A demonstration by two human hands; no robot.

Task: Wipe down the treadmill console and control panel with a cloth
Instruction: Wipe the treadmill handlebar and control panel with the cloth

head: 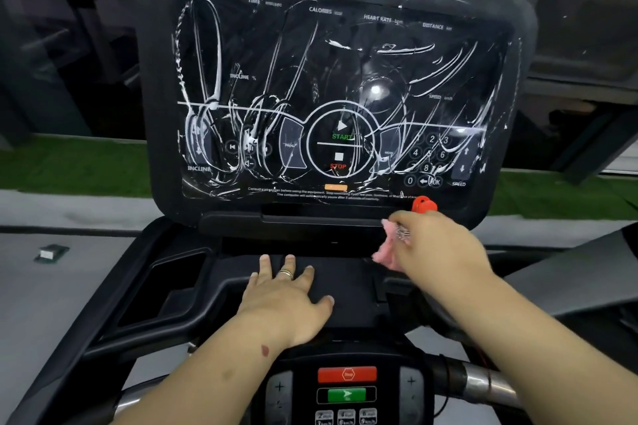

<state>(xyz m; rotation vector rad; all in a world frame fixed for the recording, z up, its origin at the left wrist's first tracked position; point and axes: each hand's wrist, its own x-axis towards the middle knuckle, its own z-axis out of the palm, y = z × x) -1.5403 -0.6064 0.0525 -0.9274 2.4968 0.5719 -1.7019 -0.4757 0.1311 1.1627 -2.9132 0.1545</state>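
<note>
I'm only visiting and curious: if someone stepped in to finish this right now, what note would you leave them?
Left hand: open, flat on the black console tray.
Right hand: grips the crumpled pink cloth, low beside the red safety clip.
Done: white cleaner smeared in loops over the black glossy display panel.
Left: wipe those streaks off, then the tray and the lower button panel.

The screen [341, 89] is glossy black, smeared with white foam streaks; its frame [155, 79] and the tray [331, 272] look like matt black plastic; the cloth [390, 252] is fuzzy pink; the handlebar [483, 385] is shiny metal
</note>
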